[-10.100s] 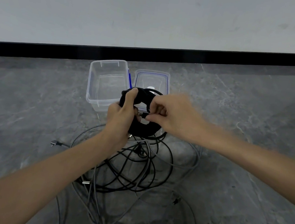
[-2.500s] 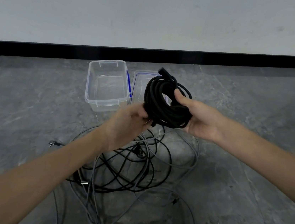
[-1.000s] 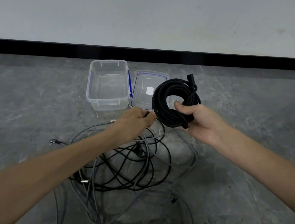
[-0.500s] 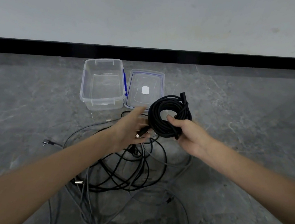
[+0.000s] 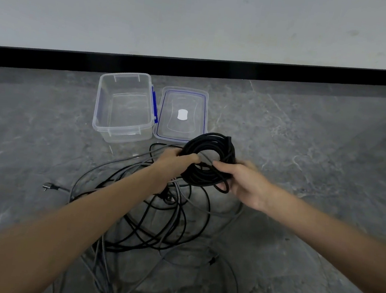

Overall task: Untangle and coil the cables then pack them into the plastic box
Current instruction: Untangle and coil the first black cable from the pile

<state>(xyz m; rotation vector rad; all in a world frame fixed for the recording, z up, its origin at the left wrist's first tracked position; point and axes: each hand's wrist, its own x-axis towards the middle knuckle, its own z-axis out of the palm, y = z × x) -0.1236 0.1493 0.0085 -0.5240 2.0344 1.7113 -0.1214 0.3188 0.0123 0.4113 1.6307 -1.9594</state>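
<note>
Your left hand [image 5: 173, 162] now joins your right hand [image 5: 243, 181], both apparently gripping the black coil [image 5: 209, 163] near the plastic box [image 5: 125, 106]

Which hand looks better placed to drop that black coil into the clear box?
Probably the left hand. Both hands grip the black cable coil, but the open plastic box sits ahead to the left, on that hand's side; the right hand would have to cross over.

Even soft light, motion-blurred forearms, wide-angle edge bending.
</note>
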